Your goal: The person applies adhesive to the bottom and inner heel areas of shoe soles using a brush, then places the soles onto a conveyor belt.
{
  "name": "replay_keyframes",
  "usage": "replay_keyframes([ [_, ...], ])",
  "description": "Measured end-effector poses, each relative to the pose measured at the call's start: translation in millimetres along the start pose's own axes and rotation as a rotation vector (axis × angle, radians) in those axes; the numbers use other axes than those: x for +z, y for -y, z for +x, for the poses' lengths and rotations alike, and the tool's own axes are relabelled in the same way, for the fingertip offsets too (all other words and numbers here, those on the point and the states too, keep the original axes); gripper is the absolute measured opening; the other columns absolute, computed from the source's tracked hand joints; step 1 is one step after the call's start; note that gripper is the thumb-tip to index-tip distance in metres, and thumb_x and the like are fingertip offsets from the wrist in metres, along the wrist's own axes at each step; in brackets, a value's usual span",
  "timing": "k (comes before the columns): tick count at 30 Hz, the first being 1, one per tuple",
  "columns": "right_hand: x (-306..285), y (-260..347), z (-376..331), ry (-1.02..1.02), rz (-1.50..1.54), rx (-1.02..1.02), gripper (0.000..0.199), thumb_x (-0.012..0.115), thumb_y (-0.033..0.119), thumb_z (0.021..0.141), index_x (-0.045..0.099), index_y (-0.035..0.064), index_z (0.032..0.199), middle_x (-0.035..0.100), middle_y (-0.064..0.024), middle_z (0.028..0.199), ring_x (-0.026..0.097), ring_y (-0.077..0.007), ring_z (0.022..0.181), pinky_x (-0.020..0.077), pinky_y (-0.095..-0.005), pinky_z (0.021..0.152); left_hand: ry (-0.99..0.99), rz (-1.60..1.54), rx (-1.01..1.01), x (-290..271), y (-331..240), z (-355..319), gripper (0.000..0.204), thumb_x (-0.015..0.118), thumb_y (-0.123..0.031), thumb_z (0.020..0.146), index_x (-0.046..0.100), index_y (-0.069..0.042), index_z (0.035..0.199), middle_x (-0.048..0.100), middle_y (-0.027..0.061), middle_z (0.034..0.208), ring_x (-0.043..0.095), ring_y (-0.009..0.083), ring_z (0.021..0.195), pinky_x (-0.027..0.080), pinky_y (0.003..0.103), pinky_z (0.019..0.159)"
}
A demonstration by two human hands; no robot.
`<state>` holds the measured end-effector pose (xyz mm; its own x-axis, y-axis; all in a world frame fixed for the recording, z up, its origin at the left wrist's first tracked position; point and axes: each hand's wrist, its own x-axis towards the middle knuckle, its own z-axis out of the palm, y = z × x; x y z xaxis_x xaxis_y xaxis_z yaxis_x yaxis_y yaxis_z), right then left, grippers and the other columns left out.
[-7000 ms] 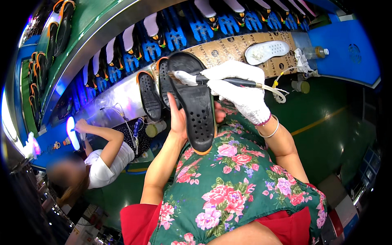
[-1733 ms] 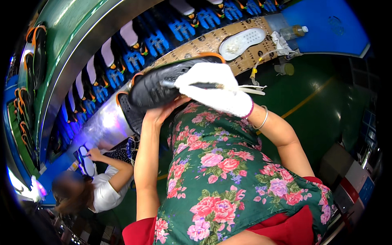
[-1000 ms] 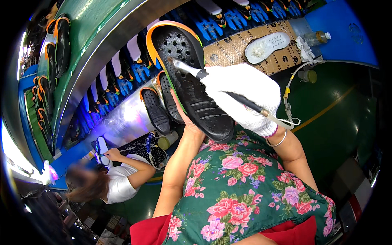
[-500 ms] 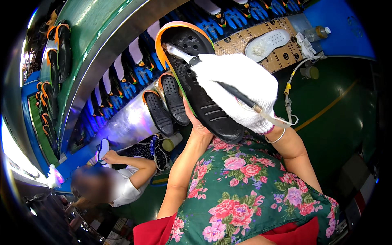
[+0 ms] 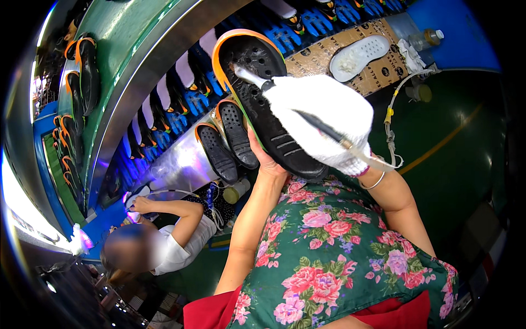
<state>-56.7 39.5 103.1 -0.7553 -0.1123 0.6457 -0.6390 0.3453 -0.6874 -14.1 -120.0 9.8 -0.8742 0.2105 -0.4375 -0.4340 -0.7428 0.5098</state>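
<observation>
A black shoe sole [image 5: 263,122] with an orange rim and round holes is tilted up in front of me. My bare left hand [image 5: 269,163] grips its left edge from beneath; most of those fingers are hidden behind it. In a white knit glove, my right hand [image 5: 331,118] is closed around a brush [image 5: 253,78] with a dark handle. Its pale bristles touch the inner face of the sole's heel end, near the orange rim. A clear thin tube [image 5: 378,160] trails from the handle's rear end past my wrist.
Two black soles [image 5: 216,153] rest on the metal ledge at left. A white insole [image 5: 359,57] lies on cardboard [image 5: 312,60], near a plastic bottle [image 5: 426,39]. Shoe parts line a blue rack [image 5: 170,118]. A co-worker [image 5: 186,236] handles a pale sole at lower left.
The brush tip has shifted slightly inward from the sole's orange rim. My left hand keeps its grip. The co-worker's arm has moved, and the pale sole there is now at a different angle.
</observation>
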Motion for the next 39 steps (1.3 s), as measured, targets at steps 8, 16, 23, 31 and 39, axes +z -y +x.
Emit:
replay_keyframes([
  [8,6,10,-8,-0.151,0.191,0.343,0.019,0.074,0.004,0.083,0.074,-0.0002,0.102,0.075,-0.0131,0.097,0.073,-0.0249,0.084,0.0579,-0.0338,0.074,0.018,-0.124,-0.009,-5,1,15,0.086,0.052,-0.071,0.089,0.037,-0.018,0.154,0.053,0.0071,0.146,0.056,0.0274,0.129,0.044,0.047,0.111],
  [16,1,13,-13,-0.123,0.152,0.275,0.016,0.075,0.002,0.082,0.075,-0.0021,0.098,0.076,-0.0144,0.096,0.073,-0.0242,0.085,0.0570,-0.0338,0.075,0.127,0.034,0.077,18,-2,19,0.100,0.056,-0.070,0.087,0.022,-0.011,0.160,0.035,0.0130,0.160,0.038,0.0297,0.144,0.029,0.045,0.121],
  [23,4,6,-19,-0.088,0.127,0.135,0.028,0.072,0.004,0.084,0.073,0.0004,0.112,0.074,-0.0149,0.108,0.072,-0.0314,0.099,0.0567,-0.0381,0.086,0.463,-0.636,-0.127,1,6,24,0.095,0.046,-0.072,0.090,0.026,-0.009,0.158,0.036,0.0123,0.159,0.037,0.0302,0.144,0.027,0.047,0.122],
  [31,4,12,-20,0.034,0.031,0.061,0.029,0.071,0.006,0.086,0.074,0.0022,0.115,0.074,-0.0139,0.111,0.071,-0.0297,0.102,0.0563,-0.0391,0.088,0.190,-0.103,-0.045,-1,7,23,0.099,0.045,-0.078,0.087,0.023,-0.014,0.159,0.033,0.0092,0.161,0.041,0.0306,0.141,0.033,0.047,0.118],
  [39,-11,14,-25,-0.075,0.032,0.161,0.017,0.075,-0.001,0.079,0.075,0.0017,0.096,0.076,-0.0139,0.099,0.074,-0.0287,0.091,0.0567,-0.0373,0.079,0.156,-0.038,0.055,13,1,23,0.093,0.053,-0.071,0.088,0.026,-0.017,0.159,0.040,0.0134,0.157,0.046,0.0321,0.137,0.036,0.048,0.116],
])
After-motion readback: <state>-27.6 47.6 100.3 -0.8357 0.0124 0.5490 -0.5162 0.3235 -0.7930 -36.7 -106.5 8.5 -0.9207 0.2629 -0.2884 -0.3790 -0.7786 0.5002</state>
